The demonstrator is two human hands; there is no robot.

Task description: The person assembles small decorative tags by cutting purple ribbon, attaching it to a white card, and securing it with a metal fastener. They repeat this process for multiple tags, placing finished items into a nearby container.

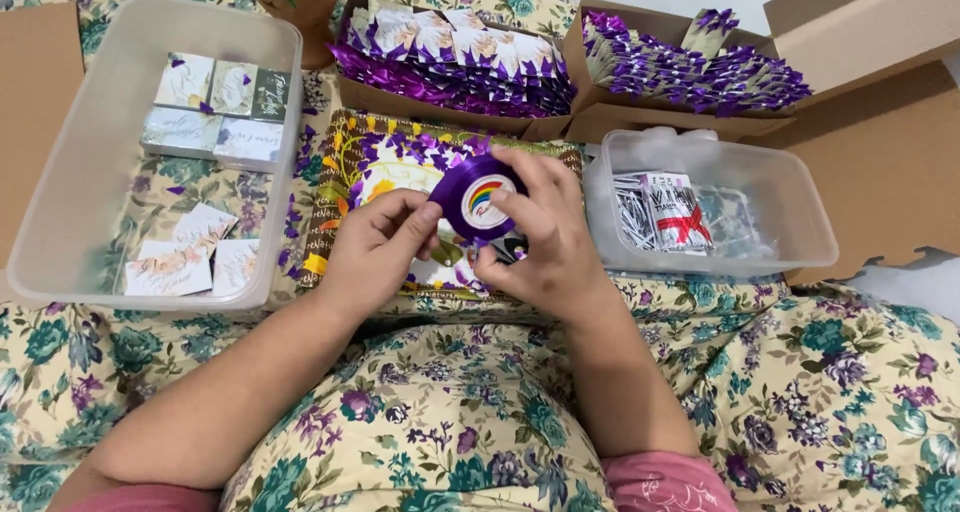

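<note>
Both hands, L [375, 247] & R [545, 237], pinch purple ribbon spool [478, 197] over tray [340, 172] centre; keep grip firm, feed ribbon straight.

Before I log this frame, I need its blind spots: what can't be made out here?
- Ribbon spool, head view: its lower edge and loose end are hidden by the left hand and right hand.
- Tray: its middle is covered by both hands.
- Vase: cut off by the top edge.
- Right tub: contents blurred behind cloudy plastic.
- Right box: cut off by the right edge.
</note>
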